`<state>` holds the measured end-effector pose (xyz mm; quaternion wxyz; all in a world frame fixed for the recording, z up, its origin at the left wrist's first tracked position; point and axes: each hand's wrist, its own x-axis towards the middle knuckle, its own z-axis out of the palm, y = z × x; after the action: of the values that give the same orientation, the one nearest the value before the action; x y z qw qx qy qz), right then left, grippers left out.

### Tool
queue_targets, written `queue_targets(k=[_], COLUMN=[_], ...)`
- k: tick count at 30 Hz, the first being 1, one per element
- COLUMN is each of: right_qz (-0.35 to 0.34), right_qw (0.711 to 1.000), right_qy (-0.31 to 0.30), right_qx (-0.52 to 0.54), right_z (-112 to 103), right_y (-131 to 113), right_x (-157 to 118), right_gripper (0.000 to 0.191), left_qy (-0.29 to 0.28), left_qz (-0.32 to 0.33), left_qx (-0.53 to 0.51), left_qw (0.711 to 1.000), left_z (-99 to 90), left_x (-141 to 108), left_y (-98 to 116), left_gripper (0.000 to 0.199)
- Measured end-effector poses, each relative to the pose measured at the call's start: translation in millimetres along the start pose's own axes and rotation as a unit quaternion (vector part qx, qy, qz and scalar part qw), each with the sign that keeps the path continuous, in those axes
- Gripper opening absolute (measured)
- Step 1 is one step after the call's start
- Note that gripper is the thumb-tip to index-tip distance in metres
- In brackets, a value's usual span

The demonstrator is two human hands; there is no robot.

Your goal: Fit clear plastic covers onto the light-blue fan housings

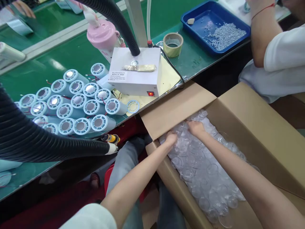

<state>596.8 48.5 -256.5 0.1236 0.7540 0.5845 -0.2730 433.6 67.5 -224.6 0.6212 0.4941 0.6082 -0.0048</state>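
Both my hands reach into an open cardboard box (pixel 252 133), at its far left end. The box holds a heap of clear round plastic pieces (pixel 202 184), with a thin, whitish plastic bag (pixel 183 143) among them. My left hand (pixel 171 139) is closed on the bag near the box's left wall. My right hand (pixel 195 128), a little farther in, is also closed on it, its fingertips partly hidden by the film and the box flap. Several clear pieces lie around both hands.
On the green bench stand several light-blue cylinders (pixel 98 122) with wires, a white device (pixel 134 74) with a lit red switch, a pink cup (pixel 102 38), a tape roll (pixel 173 44) and a blue tray (pixel 214 28) of small parts. A black hose (pixel 52 136) crosses left. A co-worker's arm (pixel 264 31) is at upper right.
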Motion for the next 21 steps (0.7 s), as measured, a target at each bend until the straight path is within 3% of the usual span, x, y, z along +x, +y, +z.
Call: queue_targets(k=[5,11,16,19,21], right_qz=[-0.045,-0.064,-0.094,-0.104,-0.094], right_qw=[0.997,0.998,0.988,0.965,0.944], right_qy=[-0.012,-0.008,0.02,0.062,0.091], right_qx=[-0.055,-0.026,0.118,0.232,0.302], right_z=[12,18,15,15,18], right_y=[-3,-11,-4,10,22], right_x=[-5,4,1,-36,-72], right_gripper=[0.035,0.027,0.014,0.012,0.016], left_qy=[-0.022,-0.063,-0.018,-0.021,-0.046], left_qz=[0.058,0.162,0.154,0.109,0.078], left_qx=[0.152,0.177,0.149,0.135,0.121], left_qw=[0.986,0.969,0.977,0.985,0.989], left_z=[-25.6,-12.4,-16.3,-17.4,-10.7], left_x=[-43,-70,-51,-27,-9], left_y=[-10,1,8,10,13], left_gripper=[0.021,0.022,0.021,0.008,0.018])
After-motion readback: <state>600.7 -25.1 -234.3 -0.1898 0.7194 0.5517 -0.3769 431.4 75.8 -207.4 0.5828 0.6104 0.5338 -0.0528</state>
